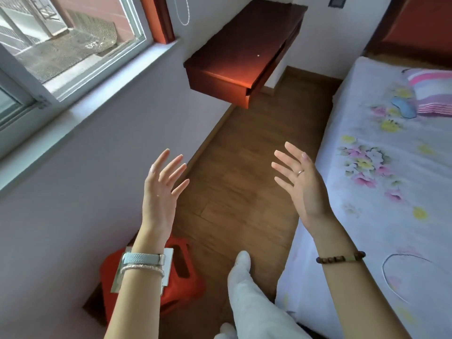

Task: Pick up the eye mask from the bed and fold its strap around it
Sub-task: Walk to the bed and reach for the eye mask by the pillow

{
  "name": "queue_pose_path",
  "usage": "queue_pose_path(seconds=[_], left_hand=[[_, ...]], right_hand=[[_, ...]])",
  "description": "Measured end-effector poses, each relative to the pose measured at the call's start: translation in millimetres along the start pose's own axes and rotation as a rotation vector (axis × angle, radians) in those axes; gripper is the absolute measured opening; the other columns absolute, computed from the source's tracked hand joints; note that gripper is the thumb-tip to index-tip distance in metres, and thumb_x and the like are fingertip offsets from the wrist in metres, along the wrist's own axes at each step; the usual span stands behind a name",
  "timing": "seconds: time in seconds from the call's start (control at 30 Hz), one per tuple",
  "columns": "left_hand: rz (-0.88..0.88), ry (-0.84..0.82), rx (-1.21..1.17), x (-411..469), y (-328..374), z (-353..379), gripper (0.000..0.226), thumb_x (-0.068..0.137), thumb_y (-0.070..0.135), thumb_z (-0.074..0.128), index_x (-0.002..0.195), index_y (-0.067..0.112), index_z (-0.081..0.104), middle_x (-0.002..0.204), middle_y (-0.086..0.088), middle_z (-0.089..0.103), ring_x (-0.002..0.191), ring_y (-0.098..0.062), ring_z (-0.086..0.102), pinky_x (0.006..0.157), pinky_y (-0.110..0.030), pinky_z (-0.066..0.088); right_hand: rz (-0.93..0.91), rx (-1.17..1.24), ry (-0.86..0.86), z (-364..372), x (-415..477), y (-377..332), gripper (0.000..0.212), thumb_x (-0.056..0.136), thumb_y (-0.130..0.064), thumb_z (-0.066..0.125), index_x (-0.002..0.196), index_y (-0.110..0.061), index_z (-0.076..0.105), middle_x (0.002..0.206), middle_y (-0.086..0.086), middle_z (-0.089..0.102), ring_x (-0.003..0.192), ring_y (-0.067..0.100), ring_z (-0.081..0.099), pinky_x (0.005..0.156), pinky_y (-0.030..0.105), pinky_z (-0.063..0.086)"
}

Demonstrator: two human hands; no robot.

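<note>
A light blue eye mask [403, 107] lies on the bed [381, 192] near its head end, partly tucked under a striped pink pillow [433, 94]. Its strap is not visible. My left hand [162, 189] and my right hand [298, 177] are raised over the wooden floor beside the bed, palms facing each other, fingers spread, holding nothing. Both hands are well short of the mask, which is far up and to the right of them.
A dark red wall-mounted desk [244, 52] juts out ahead. A red plastic stool [181, 277] stands at lower left under my left wrist. A window [61, 45] fills the left wall. A thin cord loop [401, 277] lies on the bedsheet near my right forearm.
</note>
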State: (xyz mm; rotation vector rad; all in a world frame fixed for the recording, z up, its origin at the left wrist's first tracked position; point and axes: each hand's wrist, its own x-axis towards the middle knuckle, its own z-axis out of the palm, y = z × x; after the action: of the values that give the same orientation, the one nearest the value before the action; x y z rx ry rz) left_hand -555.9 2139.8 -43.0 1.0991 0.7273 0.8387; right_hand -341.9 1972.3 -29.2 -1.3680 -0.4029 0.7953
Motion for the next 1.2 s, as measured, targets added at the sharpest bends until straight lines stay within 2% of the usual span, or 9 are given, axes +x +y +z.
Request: queue_pose_path(seconds=[0.17, 0.5, 0.8, 0.87, 0.93, 1.2], left_hand=[[0.027, -0.126, 0.010, 92.3, 2.1, 52.1, 0.061, 0.095, 0.049, 0.031, 0.148, 0.019, 0.042, 0.145, -0.009, 0.056, 0.132, -0.024, 0.055, 0.111, -0.051, 0.041], [-0.028, -0.405, 0.021, 228.0, -13.8, 180.3, 0.055, 0.097, 0.053, 0.036, 0.144, 0.028, 0.048, 0.144, -0.002, 0.058, 0.132, -0.021, 0.055, 0.106, -0.046, 0.044], [-0.048, -0.637, 0.055, 353.1, -42.5, 315.3, 0.061, 0.094, 0.053, 0.033, 0.147, 0.024, 0.040, 0.148, -0.003, 0.053, 0.133, -0.020, 0.054, 0.112, -0.050, 0.040], [-0.047, -0.675, 0.041, 384.9, -42.8, 344.6, 0.072, 0.088, 0.064, 0.046, 0.148, 0.023, 0.040, 0.148, -0.004, 0.052, 0.133, -0.021, 0.054, 0.110, -0.048, 0.043], [-0.050, -0.703, 0.041, 418.5, -40.5, 372.8, 0.095, 0.073, 0.076, 0.060, 0.148, 0.022, 0.039, 0.149, -0.006, 0.051, 0.134, -0.022, 0.054, 0.107, -0.044, 0.045], [-0.050, -0.826, 0.038, 540.2, -46.2, 470.8, 0.098, 0.073, 0.073, 0.063, 0.150, 0.018, 0.038, 0.150, -0.014, 0.049, 0.135, -0.026, 0.051, 0.108, -0.049, 0.042]], right_hand=[[-0.022, 0.046, 0.108, -20.3, 61.6, -23.4, 0.043, 0.104, -0.045, 0.030, 0.138, -0.035, 0.054, 0.138, -0.005, 0.063, 0.125, 0.012, 0.061, 0.114, 0.048, 0.038], [-0.080, 0.090, 0.364, -97.3, 140.5, -65.3, 0.039, 0.105, -0.043, 0.029, 0.131, -0.037, 0.058, 0.134, -0.009, 0.065, 0.122, 0.010, 0.063, 0.113, 0.047, 0.040], [-0.147, 0.126, 0.579, -170.7, 246.4, -93.1, 0.042, 0.092, -0.053, 0.037, 0.125, -0.041, 0.060, 0.133, -0.009, 0.065, 0.122, 0.010, 0.062, 0.107, 0.039, 0.045], [-0.167, 0.135, 0.617, -183.1, 278.8, -103.5, 0.042, 0.091, -0.053, 0.037, 0.125, -0.042, 0.060, 0.133, -0.009, 0.066, 0.123, 0.011, 0.062, 0.106, 0.039, 0.044], [-0.173, 0.137, 0.656, -193.5, 313.0, -116.2, 0.040, 0.095, -0.051, 0.036, 0.125, -0.041, 0.060, 0.134, -0.009, 0.065, 0.124, 0.012, 0.062, 0.109, 0.041, 0.043], [-0.172, 0.188, 0.748, -237.4, 429.5, -155.2, 0.038, 0.106, -0.038, 0.028, 0.132, -0.035, 0.056, 0.136, -0.005, 0.063, 0.127, 0.015, 0.059, 0.113, 0.046, 0.040]])
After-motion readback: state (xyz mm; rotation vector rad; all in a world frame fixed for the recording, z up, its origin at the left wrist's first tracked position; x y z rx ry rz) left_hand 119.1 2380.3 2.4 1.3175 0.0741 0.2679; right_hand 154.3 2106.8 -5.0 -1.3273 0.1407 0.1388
